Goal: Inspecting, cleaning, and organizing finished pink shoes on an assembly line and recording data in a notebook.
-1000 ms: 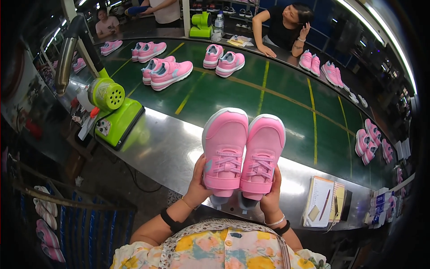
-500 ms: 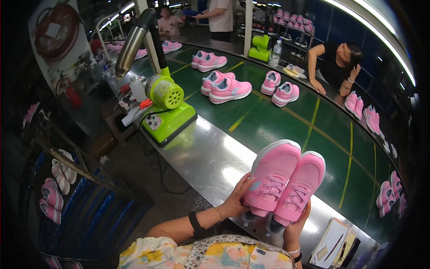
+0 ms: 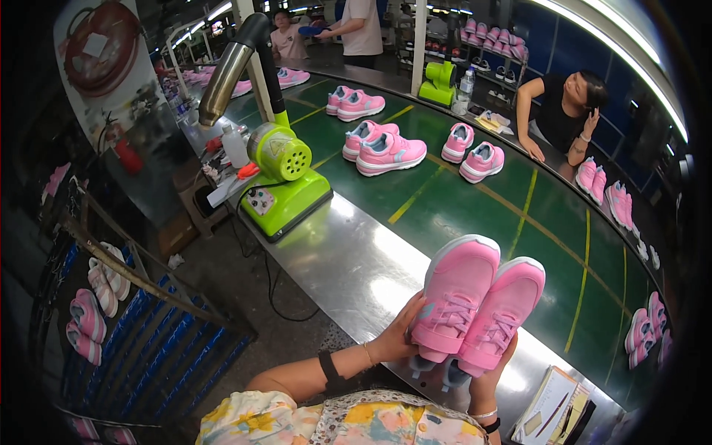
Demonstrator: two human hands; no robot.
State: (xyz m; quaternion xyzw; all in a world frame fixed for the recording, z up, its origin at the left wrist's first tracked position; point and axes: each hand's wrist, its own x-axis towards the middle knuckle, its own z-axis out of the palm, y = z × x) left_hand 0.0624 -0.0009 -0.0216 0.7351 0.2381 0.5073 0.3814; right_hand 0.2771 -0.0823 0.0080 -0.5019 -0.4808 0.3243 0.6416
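Shoes, toes forward, long axes aslant rightward (left hand and right hand, grip closed around them)

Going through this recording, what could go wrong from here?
The bare left grip and right grip hold the pair of pink laced shoes with white soles from the outer sides; if either loosened, a shoe might slip.

The flat notebook with white and yellow pages lies near the right forearm, which could perhaps knock it.
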